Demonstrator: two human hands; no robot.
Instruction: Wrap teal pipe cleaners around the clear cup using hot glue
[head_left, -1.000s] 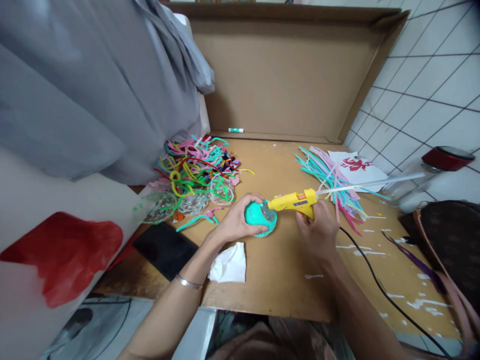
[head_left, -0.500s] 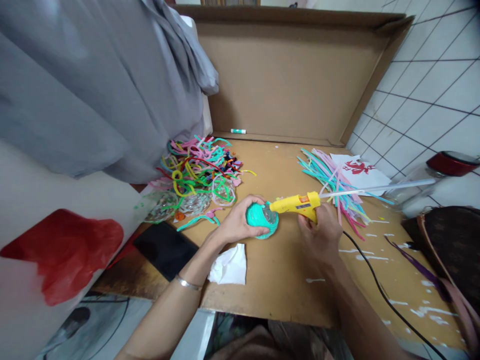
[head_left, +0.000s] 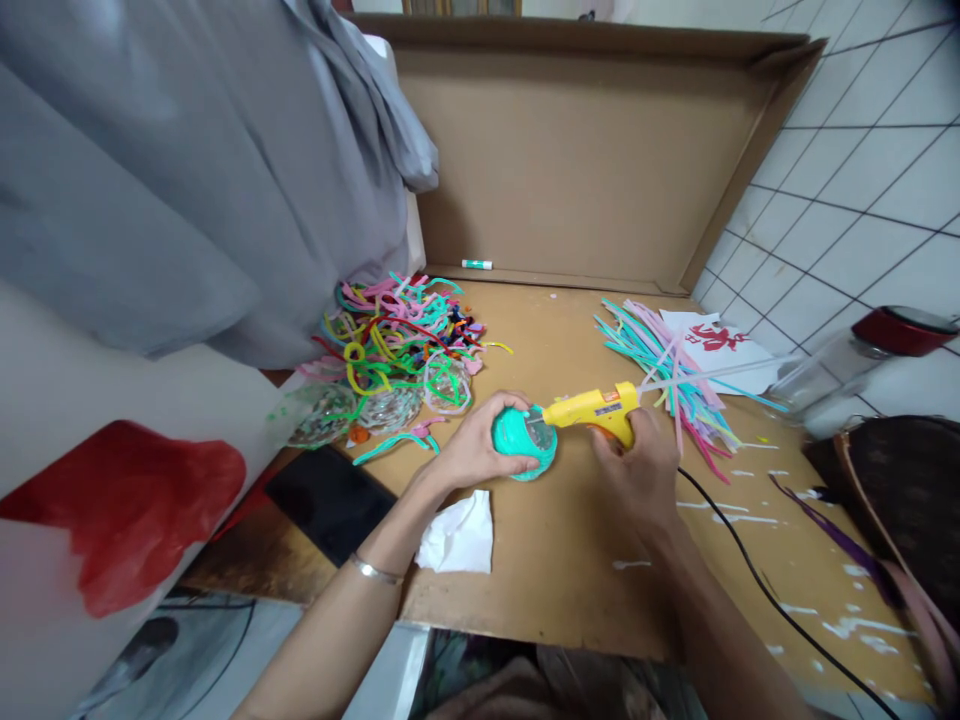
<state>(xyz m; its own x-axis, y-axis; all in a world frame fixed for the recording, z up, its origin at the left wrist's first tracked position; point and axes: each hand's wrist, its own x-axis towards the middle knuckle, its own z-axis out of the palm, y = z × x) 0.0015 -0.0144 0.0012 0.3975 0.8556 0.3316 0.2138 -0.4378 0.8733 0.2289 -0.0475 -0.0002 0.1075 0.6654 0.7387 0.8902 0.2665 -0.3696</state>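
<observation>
From here I see a smooth plastic gun (head_left: 592, 408), a ridged ball (head_left: 514, 437), a shiny metal bracelet (head_left: 375, 571) and matt cardboard (head_left: 585, 170).

Hands (head_left: 474, 443) hold a round turquoise piece (head_left: 513, 436) and glue gun (head_left: 592, 408).

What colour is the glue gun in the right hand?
Yellow; the glue gun shows best in the head view, in the right hand.
</observation>
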